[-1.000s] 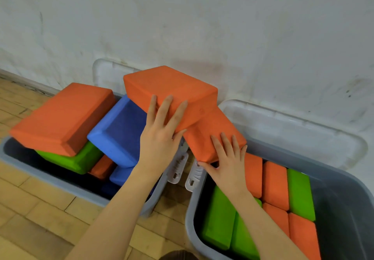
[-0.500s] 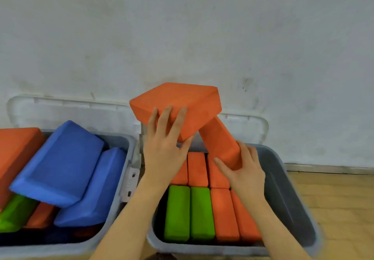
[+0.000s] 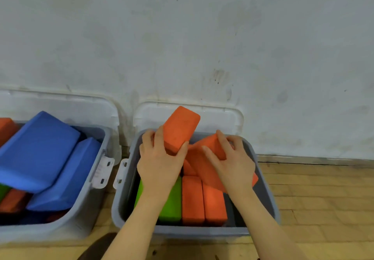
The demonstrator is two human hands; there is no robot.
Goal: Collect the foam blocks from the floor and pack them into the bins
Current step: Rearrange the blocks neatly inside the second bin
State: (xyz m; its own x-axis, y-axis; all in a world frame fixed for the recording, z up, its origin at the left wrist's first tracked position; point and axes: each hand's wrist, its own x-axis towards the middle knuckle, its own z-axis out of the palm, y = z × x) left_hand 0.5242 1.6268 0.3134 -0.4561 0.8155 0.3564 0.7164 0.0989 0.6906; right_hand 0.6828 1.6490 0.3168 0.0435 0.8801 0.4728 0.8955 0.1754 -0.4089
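Two gray bins sit on the floor by the wall. The left bin (image 3: 85, 209) is at my 9 o'clock, with two big blue blocks (image 3: 36, 150) leaning on top of orange and green ones. The right bin (image 3: 267, 195) is right in front of me. Green blocks (image 3: 172, 203) and orange blocks (image 3: 202, 199) lie flat in its bottom, side by side.

My left hand (image 3: 159, 164) has a grip on one orange block (image 3: 180, 129). My thumb and fingers curl around its near end, and the block tips up toward 12 o'clock, over the bin.

My right hand (image 3: 230, 160) holds a second orange block (image 3: 204, 164). My fingers curl over its top edge. It leans at a slant on the flat orange blocks, toward 1 o'clock.
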